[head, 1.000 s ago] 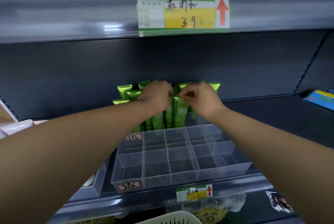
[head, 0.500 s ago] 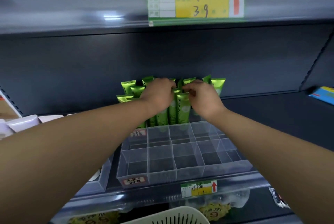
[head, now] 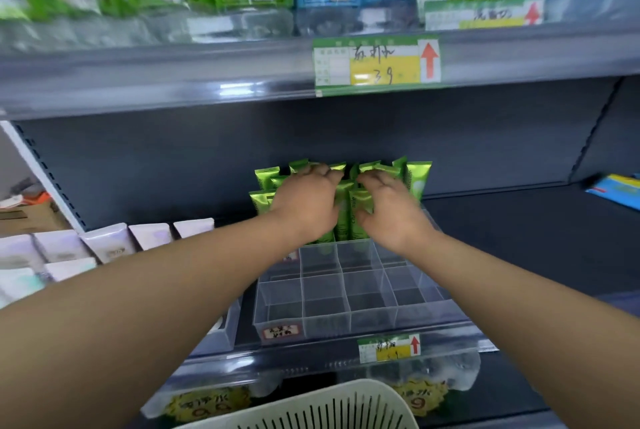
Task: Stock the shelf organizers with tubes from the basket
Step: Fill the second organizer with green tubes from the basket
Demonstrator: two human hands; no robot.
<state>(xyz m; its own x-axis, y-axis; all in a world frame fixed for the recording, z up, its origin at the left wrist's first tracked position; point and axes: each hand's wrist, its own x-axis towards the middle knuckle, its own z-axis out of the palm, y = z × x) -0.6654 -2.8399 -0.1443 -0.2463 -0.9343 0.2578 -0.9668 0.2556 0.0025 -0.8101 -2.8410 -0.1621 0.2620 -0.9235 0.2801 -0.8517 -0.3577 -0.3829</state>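
Note:
Several green tubes (head: 417, 182) stand upright in the back rows of a clear compartment organizer (head: 346, 317) on the dark shelf. Both my hands are on the tubes. My left hand (head: 306, 201) curls its fingers over the tops of the middle tubes. Just to its right, my right hand (head: 391, 208) has bent fingers over neighbouring tube tops and its thumb against a front tube (head: 360, 201). The front rows of the organizer hold nothing. The rim of the cream slotted basket (head: 311, 408) shows at the bottom edge; what it holds is hidden.
White tubes (head: 114, 245) fill another organizer on the left. The upper shelf edge (head: 173, 75) carries a price tag (head: 377, 64), with green and blue packages above. A blue pack (head: 616, 191) lies at far right on the dark shelf. Bagged goods sit on the shelf below.
The view has tilted upward, revealing the upper shelf's packages. My hands have gone from pinching one tube's top together to lying slightly apart over the tube tops.

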